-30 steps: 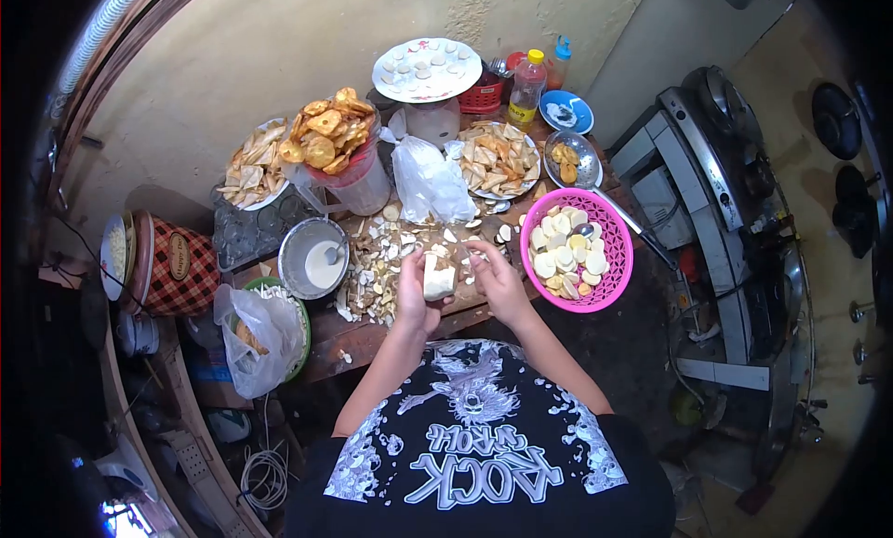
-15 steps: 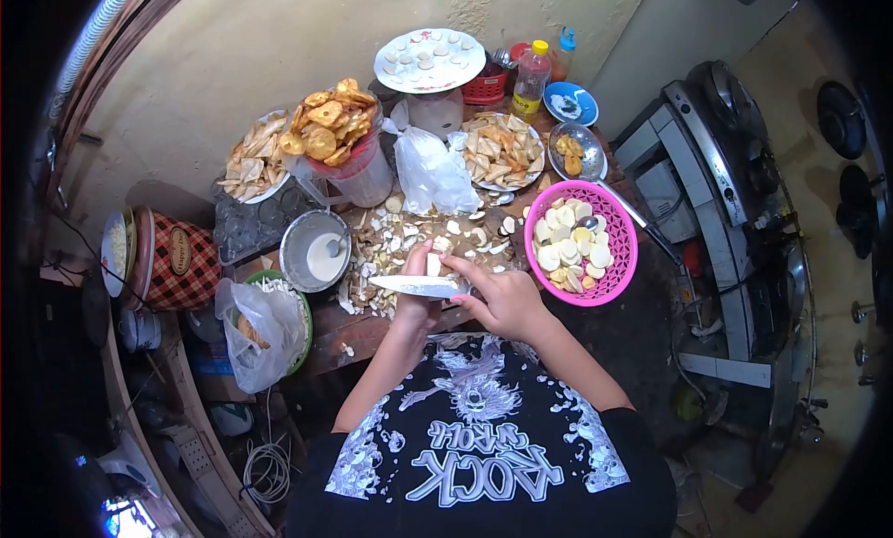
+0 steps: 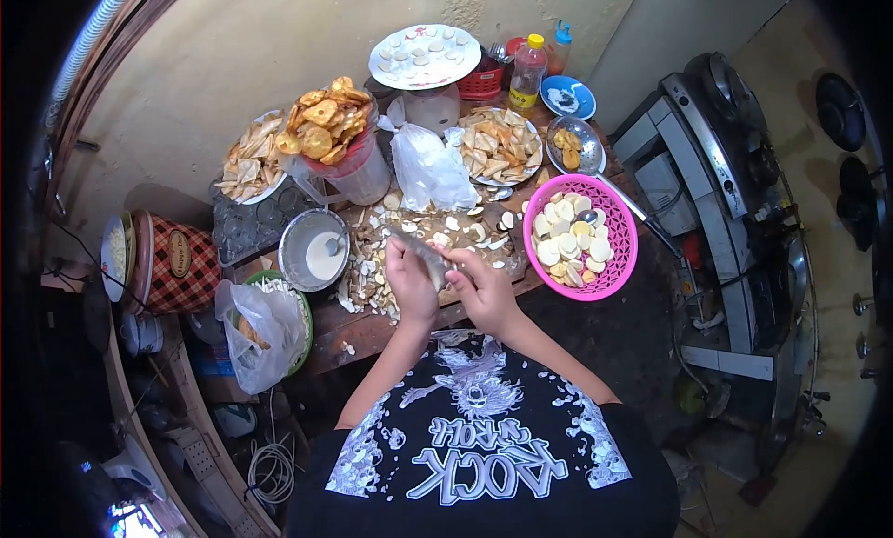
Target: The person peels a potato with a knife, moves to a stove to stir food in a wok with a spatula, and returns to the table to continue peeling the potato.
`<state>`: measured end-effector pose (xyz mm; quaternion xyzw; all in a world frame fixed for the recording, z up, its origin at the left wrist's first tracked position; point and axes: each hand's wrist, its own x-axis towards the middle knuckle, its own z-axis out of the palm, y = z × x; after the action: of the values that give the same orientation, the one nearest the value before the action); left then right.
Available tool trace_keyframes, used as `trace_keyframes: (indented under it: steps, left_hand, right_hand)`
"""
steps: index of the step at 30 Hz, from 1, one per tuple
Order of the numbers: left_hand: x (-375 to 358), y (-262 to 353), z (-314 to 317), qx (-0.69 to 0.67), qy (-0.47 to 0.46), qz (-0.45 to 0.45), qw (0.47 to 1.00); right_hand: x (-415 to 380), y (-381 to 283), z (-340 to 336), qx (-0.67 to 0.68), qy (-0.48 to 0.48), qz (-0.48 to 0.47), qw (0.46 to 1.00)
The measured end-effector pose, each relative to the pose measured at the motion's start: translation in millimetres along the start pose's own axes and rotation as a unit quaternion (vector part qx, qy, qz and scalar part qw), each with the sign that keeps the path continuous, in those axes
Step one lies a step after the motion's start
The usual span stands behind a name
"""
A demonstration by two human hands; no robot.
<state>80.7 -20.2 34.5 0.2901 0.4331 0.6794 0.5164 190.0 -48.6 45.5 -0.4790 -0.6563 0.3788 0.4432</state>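
Observation:
Near the table's front edge, my right hand (image 3: pixel 486 292) is closed on a knife (image 3: pixel 420 255), whose wide blade is tilted up and to the left. My left hand (image 3: pixel 411 282) is closed right beside the blade, and what lies in its fingers is mostly hidden. Peelings and pale scraps (image 3: pixel 377 273) cover the table around both hands. To the right stands a pink basket (image 3: pixel 628 224) with pale slices (image 3: pixel 569 236) and a spoon in it.
A grey bowl of batter (image 3: pixel 302 270) and a plastic bag (image 3: pixel 265 338) are at the left. Behind are a jug topped with fried slices (image 3: pixel 326 124), a white bag (image 3: pixel 433 166), a plate of folded pastries (image 3: pixel 498 146), a strainer (image 3: pixel 586 143) and a bottle (image 3: pixel 528 73).
The knife has turned from lying level across my left hand to slanting up and left. Both hands have moved slightly, and the pale piece between my fingers no longer shows clearly.

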Motion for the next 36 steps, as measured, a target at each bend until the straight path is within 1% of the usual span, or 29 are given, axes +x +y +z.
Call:
trace_keyframes:
  steps: [1, 2, 3, 4, 6, 7, 9, 10, 11, 13, 14, 15, 18, 19, 22, 23, 26, 28, 29, 31, 32, 33, 34, 36]
  left_hand:
    - [4.1, -1.8, -5.8, -0.010, -0.012, -0.014, 1.000]
    - [7.7, -5.1, -10.6, -0.020, -0.024, -0.029, 0.999]
    - [11.1, -11.3, -13.6, -0.023, -0.013, -0.052, 0.998]
    - [11.5, -12.4, -16.5, -0.032, -0.003, -0.115, 0.993]
    - [11.6, -12.1, -22.1, -0.052, 0.016, -0.239, 0.969]
    - [12.4, -10.3, -23.8, -0.032, -0.007, -0.272, 0.962]
    - [14.1, -4.5, -23.3, -0.058, -0.032, -0.302, 0.951]
    - [14.5, -2.9, -23.1, -0.070, -0.047, -0.318, 0.944]
    - [15.4, -5.6, -26.6, -0.076, -0.054, -0.325, 0.941]
    - [14.8, -6.8, -25.7, -0.086, -0.048, -0.320, 0.942]
    - [13.6, -7.3, -27.6, -0.089, -0.044, -0.318, 0.943]
    - [14.3, -15.4, -37.5, -0.106, -0.069, -0.309, 0.943]
    - [5.6, 5.4, -18.8, -0.107, -0.022, -0.316, 0.942]
    - [5.5, 8.3, -17.0, -0.105, -0.040, -0.311, 0.944]
    - [5.0, 1.9, -20.8, -0.110, -0.027, -0.279, 0.954]
    - [3.9, 5.5, -19.1, -0.101, -0.033, -0.261, 0.959]
    - [4.8, -5.5, -23.1, -0.083, -0.060, -0.170, 0.980]
    - [0.9, -4.7, -19.2, -0.093, -0.069, -0.140, 0.983]
    - [-1.7, -4.1, -16.1, -0.098, -0.073, -0.124, 0.985]
    - [-3.6, -11.8, -14.4, -0.095, -0.047, -0.089, 0.990]
    - [-4.6, -13.2, -12.5, -0.094, -0.034, -0.070, 0.993]
    - [-8.0, -11.9, -11.8, -0.121, -0.014, -0.096, 0.988]
    - [-6.8, -14.2, -13.6, -0.113, -0.012, -0.104, 0.988]
    - [-2.4, -22.5, -22.7, -0.098, -0.007, -0.120, 0.988]
  right_hand:
    - [0.6, -0.5, 1.4, 0.090, 0.002, 0.048, 0.995]
    - [0.3, 2.0, 3.4, 0.176, -0.003, 0.071, 0.982]
    - [-1.2, 7.3, 6.2, 0.260, -0.008, 0.094, 0.961]
    - [-2.1, 11.1, 8.5, 0.342, -0.012, 0.117, 0.932]
    - [-0.8, 16.5, 1.6, 0.358, 0.019, 0.171, 0.918]
    - [1.0, 19.9, -3.5, 0.364, 0.035, 0.198, 0.909]
    - [3.8, 39.9, -11.3, 0.225, 0.039, 0.221, 0.948]
    - [3.4, 46.7, -16.3, 0.153, 0.044, 0.233, 0.959]
    - [1.8, 51.4, -21.3, 0.105, 0.025, 0.235, 0.966]
    - [0.8, 49.8, -18.9, 0.048, 0.040, 0.067, 0.996]
    - [-1.1, 35.1, -23.7, 0.017, -0.009, 0.091, 0.996]
    - [-3.0, 20.5, -28.6, -0.016, -0.061, 0.111, 0.992]
    - [-0.1, -8.6, -28.8, -0.169, -0.121, 0.046, 0.977]
    - [-0.7, -7.1, -24.6, -0.188, -0.099, 0.014, 0.977]
    - [-0.4, -12.6, -26.9, -0.235, -0.135, 0.005, 0.963]
    - [-1.0, -13.8, -27.3, -0.232, -0.137, 0.000, 0.963]
    - [-2.9, -14.1, -29.1, -0.225, -0.131, -0.014, 0.965]
    - [-4.5, -10.1, -25.7, -0.216, -0.117, -0.021, 0.969]
    - [-5.0, -6.2, -22.6, -0.201, -0.086, -0.044, 0.975]
    - [-4.8, 1.5, -14.5, -0.170, -0.023, -0.090, 0.981]
    - [-5.2, 1.6, -12.1, -0.145, -0.016, -0.080, 0.986]
    - [-5.5, 1.4, -9.8, -0.120, -0.009, -0.069, 0.990]
    - [-5.8, 1.4, -7.5, -0.094, -0.001, -0.059, 0.994]
    - [-8.6, 10.8, 2.0, -0.015, 0.008, -0.009, 1.000]
